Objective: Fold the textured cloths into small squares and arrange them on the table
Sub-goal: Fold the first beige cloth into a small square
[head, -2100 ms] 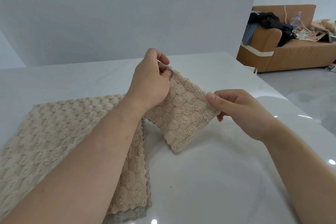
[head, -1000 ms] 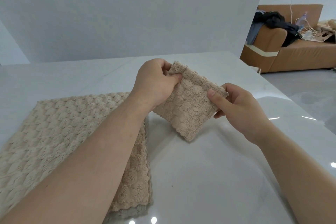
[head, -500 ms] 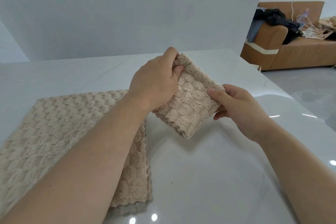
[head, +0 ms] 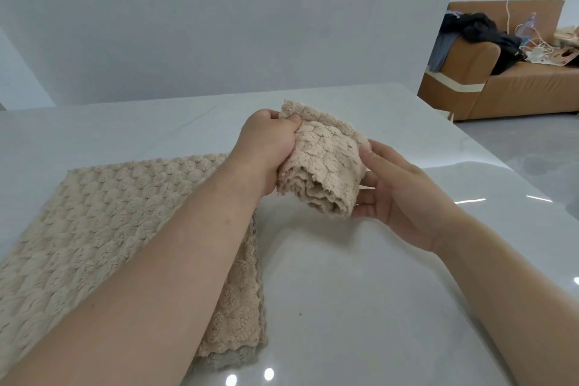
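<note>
A beige textured cloth point(head: 326, 163), folded into a small thick bundle, is held just above the glossy white table point(head: 360, 291). My left hand point(head: 266, 147) grips its far left edge, thumb pressed on top. My right hand point(head: 398, 194) supports the bundle's right side, palm turned inward with the fingers under and beside it. The layered scalloped edges face me. A stack of unfolded beige textured cloths point(head: 103, 229) lies flat on the table at the left, partly hidden by my left forearm, with a grey cloth edge peeking out at the bottom.
The table's right edge runs diagonally down the right side, with grey floor beyond it. A brown sofa point(head: 517, 84) with dark clothes and cables on it stands at the far right. A white wall rises behind the table.
The small cloth has been folded from a flat piece into a thicker bundle. My right hand shifted from pinching its corner to supporting its side from below.
</note>
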A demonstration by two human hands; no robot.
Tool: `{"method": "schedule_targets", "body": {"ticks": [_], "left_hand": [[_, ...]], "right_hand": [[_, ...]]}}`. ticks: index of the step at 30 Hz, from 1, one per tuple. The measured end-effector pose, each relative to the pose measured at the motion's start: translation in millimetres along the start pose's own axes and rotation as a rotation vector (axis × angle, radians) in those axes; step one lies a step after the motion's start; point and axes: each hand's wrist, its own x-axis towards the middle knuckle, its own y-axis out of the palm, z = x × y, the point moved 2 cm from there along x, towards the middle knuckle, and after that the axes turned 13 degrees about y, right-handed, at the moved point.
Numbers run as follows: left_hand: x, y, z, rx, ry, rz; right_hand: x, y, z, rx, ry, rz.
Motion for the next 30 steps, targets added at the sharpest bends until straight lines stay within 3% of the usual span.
{"method": "schedule_targets", "body": {"ticks": [7,13,17,25,30], "left_hand": [[0.0,-3.6,2.5,-0.280,-0.161,-0.147],[0.9,-4.0,4.5,-0.324,-0.184,-0.218],[1.6,1.3,7.6,-0.257,-0.126,-0.232],[3.9,3.0,15.0,0.094,0.151,-0.250],[8.9,0.7,25.7,0.247,0.211,-0.267]], "right_hand": [[-4.3,7.2,-3.2,-0.057,-0.020,0.115],[-7.4,12.1,-0.2,-0.191,-0.139,-0.050],[-3.7,8.9,0.5,-0.207,-0.145,-0.167],[3.2,-2.5,1.3,-0.175,-0.120,-0.281],[3.5,-8.4,4.7,-0.097,-0.075,-0.298]]}}
